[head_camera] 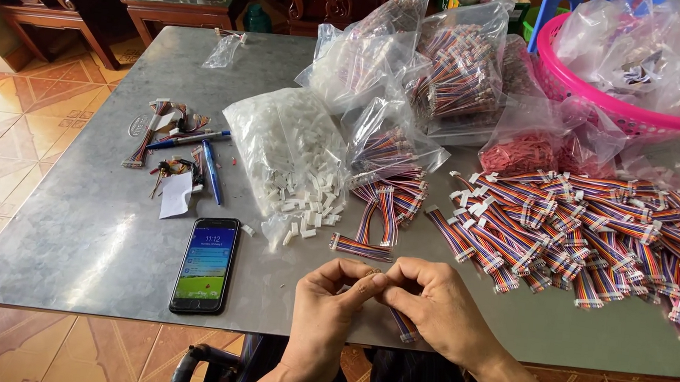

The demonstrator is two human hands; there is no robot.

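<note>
Both hands meet at the near edge of the grey metal table (pixel 79 230). The left hand (pixel 327 300) and the right hand (pixel 438 305) have their fingertips pinched together on one short multicoloured ribbon cable (pixel 403 324), whose striped tail hangs out below the right palm, just over the table edge. The cable's upper end is hidden between the fingertips, so what sits on that end cannot be told. Just beyond the hands lies a single loose ribbon cable (pixel 361 248), flat on the table. Behind it, a torn clear plastic bag of small white plastic connector housings (pixel 288 155) spills pieces toward the hands. To the right, a broad heap of finished ribbon cables with white ends (pixel 608 239) covers the table. Further back stand several clear bags packed with ribbon cables (pixel 456 68), and a pink plastic basket (pixel 622 112) filled with clear bags. Left of the hands, a black smartphone with a lit screen (pixel 206 264) lies flat; beyond it are a blue pen (pixel 211 171) and assorted cable scraps (pixel 162 124).
</note>
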